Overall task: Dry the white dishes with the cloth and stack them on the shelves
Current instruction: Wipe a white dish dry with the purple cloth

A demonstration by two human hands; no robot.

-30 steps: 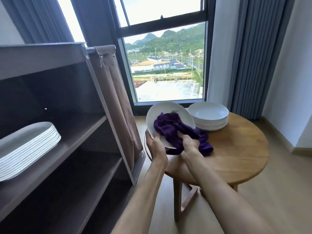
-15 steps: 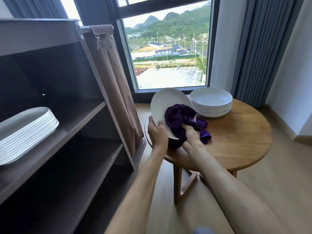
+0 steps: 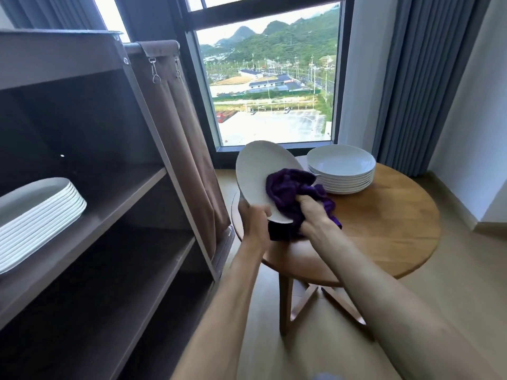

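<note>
Head view looks down over my two arms, and I take the round wooden table (image 3: 384,237) as my landmark. To the left of the table stands the dark shelf unit (image 3: 115,193), the biggest thing here, with a brown curtain (image 3: 178,127) hanging on the side that faces the table. On its middle shelf, well apart from the table, lies a pile of white oval plates (image 3: 38,215); I judge these are already dried, so part of the work is done. Behind the table is the large window (image 3: 269,86).

On the far side of the tabletop sits a stack of white bowls (image 3: 341,170), probably waiting for their turn.

Above the left edge of the table I hold one white dish (image 3: 258,176), tilted with its inner face turned toward me, so the cloth can reach it. My left hand (image 3: 253,218) grips its lower rim, thumb on the front and fingers curled behind, to keep it steady. My right hand (image 3: 312,212) is closed around a bunch of the purple cloth (image 3: 288,190) and presses it against the lower right part of the dish. A loose end of the cloth hangs down toward the tabletop; I cannot tell if it touches.

I think the wiping is in the middle, and the dish goes to the shelf after.
</note>
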